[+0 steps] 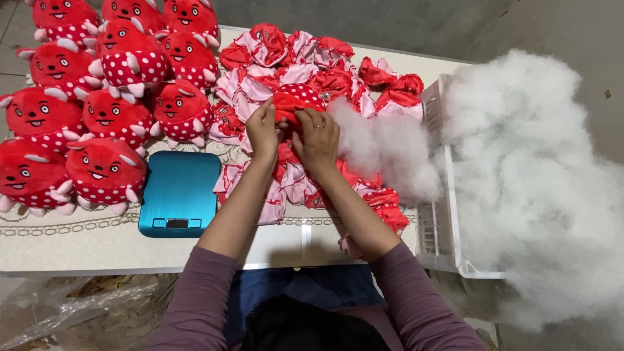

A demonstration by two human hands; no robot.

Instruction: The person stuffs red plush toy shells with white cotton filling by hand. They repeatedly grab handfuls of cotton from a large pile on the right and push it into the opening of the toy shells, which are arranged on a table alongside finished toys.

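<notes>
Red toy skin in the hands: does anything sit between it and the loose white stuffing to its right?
Nothing visible does. Both the left hand and the right hand already grip the red toy skin, and the white stuffing lies right beside it on the table, touching the pile of unstuffed skins.

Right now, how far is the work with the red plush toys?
Done: about ten stuffed red toys lie piled at the table's left. In hand: the left hand and right hand grip one red toy skin beside loose white stuffing. Left: a heap of flat skins behind and beneath the hands.
</notes>
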